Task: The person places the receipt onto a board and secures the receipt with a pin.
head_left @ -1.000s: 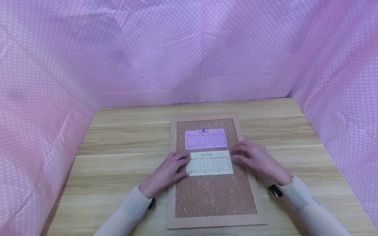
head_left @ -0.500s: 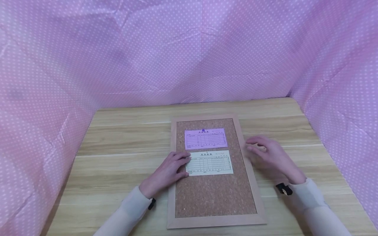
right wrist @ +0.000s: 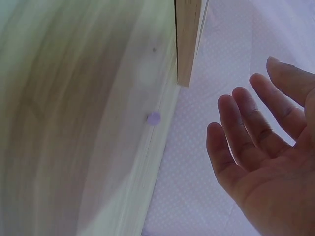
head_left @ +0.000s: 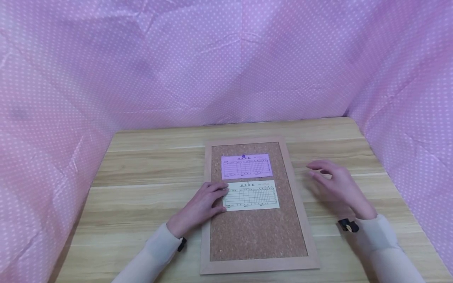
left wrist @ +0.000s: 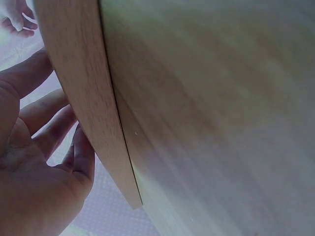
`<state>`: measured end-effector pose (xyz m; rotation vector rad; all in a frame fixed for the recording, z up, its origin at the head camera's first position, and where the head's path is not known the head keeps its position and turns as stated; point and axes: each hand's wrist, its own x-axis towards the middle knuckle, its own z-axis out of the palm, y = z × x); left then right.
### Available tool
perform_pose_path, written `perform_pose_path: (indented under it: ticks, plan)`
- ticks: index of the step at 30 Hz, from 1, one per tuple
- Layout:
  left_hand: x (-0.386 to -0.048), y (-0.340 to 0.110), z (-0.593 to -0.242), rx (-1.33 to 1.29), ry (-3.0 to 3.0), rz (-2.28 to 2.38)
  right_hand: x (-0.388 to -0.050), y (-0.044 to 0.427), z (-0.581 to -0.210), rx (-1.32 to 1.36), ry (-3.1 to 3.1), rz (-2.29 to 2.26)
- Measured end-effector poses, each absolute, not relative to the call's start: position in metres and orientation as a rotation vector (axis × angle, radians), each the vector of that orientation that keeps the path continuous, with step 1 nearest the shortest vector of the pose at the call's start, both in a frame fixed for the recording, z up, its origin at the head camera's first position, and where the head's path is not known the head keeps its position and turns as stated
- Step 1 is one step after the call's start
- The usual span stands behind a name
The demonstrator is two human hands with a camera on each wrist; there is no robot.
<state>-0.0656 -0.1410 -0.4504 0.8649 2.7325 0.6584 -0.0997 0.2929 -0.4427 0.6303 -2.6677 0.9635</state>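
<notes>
A framed cork board point(head_left: 258, 236) lies on the table with two printed paper slips on it. The upper slip is purple point(head_left: 246, 168) and bears a purple pushpin point(head_left: 243, 156) at its top edge. Below it lies a pale green slip point(head_left: 252, 196). My left hand point(head_left: 199, 202) rests at that green slip's left edge, thumb and fingertips spread along it. To the right of the board, my right hand point(head_left: 337, 182) hovers over the table with loosely bent fingers and nothing visible in them. In the right wrist view a small purple round object point(right wrist: 153, 118) sits on the tabletop.
The wood-grain table point(head_left: 148, 169) extends to both sides of the board. Pink polka-dot cloth point(head_left: 226, 67) hangs behind and along both sides. The board's wooden frame point(left wrist: 78, 73) stands slightly above the tabletop.
My right hand has left the green slip's right edge and moved right, past the board's frame, over the table. My left hand and both slips have stayed in place.
</notes>
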Motion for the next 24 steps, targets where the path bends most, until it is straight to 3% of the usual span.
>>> perform_pose_path:
  ticks: [24]
  plan:
    - [-0.065, -0.14, -0.45, 0.867, 2.728, 0.686, -0.107, 0.327, -0.451, 0.577, -2.793, 0.99]
